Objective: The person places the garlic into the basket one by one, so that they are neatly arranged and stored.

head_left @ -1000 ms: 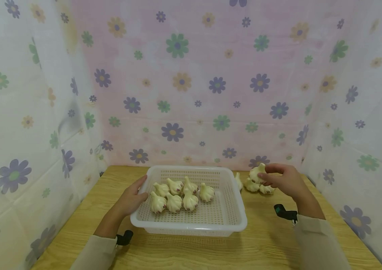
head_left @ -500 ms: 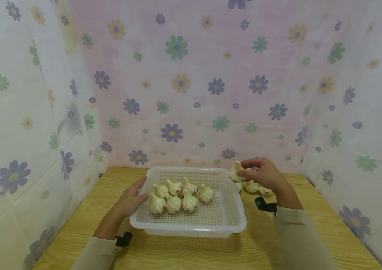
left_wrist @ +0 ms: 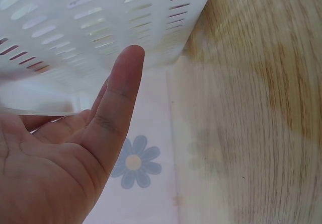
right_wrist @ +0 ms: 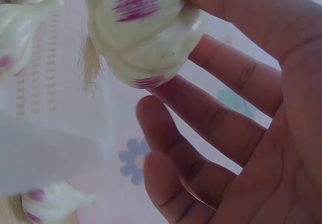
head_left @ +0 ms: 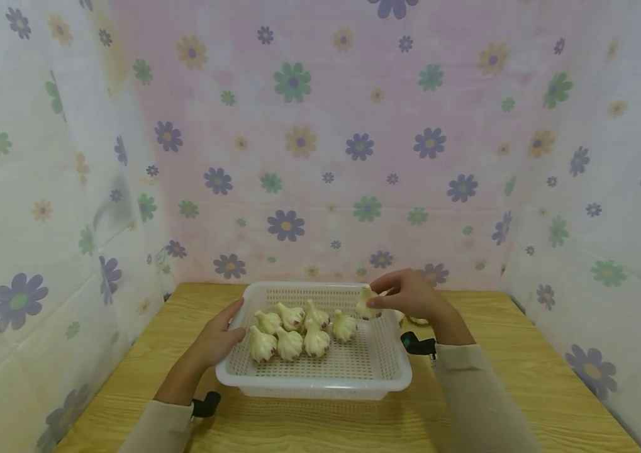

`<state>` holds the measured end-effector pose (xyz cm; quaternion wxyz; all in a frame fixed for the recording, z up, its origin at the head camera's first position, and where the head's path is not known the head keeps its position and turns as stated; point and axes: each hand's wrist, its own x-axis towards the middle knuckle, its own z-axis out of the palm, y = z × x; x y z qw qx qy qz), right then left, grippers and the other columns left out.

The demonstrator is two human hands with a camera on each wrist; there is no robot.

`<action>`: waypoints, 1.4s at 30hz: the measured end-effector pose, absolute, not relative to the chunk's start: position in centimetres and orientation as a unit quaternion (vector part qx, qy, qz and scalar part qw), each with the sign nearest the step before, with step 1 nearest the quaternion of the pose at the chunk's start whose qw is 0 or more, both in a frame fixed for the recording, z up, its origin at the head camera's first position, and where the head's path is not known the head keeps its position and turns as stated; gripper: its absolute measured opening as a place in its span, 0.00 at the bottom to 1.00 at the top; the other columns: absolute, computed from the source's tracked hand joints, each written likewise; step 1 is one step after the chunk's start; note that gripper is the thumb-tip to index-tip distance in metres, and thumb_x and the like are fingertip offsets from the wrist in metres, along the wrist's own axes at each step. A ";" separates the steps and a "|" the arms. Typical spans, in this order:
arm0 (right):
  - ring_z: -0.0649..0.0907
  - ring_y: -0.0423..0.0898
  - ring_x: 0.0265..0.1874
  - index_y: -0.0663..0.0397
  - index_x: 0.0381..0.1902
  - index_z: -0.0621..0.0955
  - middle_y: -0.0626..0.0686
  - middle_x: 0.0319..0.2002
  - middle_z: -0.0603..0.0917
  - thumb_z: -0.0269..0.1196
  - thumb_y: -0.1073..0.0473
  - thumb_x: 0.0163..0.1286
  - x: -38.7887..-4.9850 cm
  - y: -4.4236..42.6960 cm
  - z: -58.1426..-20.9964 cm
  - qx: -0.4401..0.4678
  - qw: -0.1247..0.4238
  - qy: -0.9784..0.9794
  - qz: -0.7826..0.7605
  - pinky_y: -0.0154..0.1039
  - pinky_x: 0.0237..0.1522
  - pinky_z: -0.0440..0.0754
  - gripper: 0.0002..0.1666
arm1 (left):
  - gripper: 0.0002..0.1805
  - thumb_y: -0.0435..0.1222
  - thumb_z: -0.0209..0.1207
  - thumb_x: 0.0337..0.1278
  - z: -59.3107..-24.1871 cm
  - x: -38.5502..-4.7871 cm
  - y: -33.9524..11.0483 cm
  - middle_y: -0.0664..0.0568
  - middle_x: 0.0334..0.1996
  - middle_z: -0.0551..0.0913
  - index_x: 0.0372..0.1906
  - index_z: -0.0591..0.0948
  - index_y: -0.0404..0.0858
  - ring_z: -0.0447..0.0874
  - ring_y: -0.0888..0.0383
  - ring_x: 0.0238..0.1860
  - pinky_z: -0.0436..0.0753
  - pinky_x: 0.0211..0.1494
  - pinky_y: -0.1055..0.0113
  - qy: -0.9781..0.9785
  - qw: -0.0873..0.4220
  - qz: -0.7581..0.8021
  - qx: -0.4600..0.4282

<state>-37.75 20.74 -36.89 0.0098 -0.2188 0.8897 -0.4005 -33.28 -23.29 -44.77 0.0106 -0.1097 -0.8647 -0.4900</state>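
A white plastic basket (head_left: 320, 381) with slotted walls stands on the table, several garlic bulbs (head_left: 289, 343) lying in its left and middle part. My left hand (head_left: 214, 336) grips its left rim, thumb over the edge; in the left wrist view the fingers (left_wrist: 121, 88) lie along the outer wall. Over the basket's back right corner, my right hand (head_left: 413, 299) pinches a garlic bulb (head_left: 364, 307) by thumb and fingers. In the right wrist view that bulb (right_wrist: 141, 32) shows purple streaks and a tuft of roots.
Right of the basket, more garlic bulbs lie on the wooden table (head_left: 467, 390), partly hidden by my right hand; one such bulb (right_wrist: 53, 201) shows in the right wrist view. Flower-patterned cloth (head_left: 331, 207) hangs behind and at both sides.
My right hand has carried its garlic bulb leftward from above the loose bulbs, past the right rim, to over the basket. My left hand has stayed on the rim.
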 end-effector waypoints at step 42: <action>0.87 0.44 0.31 0.47 0.37 0.91 0.45 0.34 0.90 0.81 0.55 0.55 -38.3 13.5 -39.3 -0.237 0.134 0.920 -0.281 0.43 0.36 0.87 0.12 | 0.43 0.33 0.54 0.64 -44.9 -33.4 -23.3 0.36 0.82 0.54 0.83 0.54 0.38 0.67 0.31 0.73 0.86 0.58 0.45 -0.870 0.016 -0.480 -0.111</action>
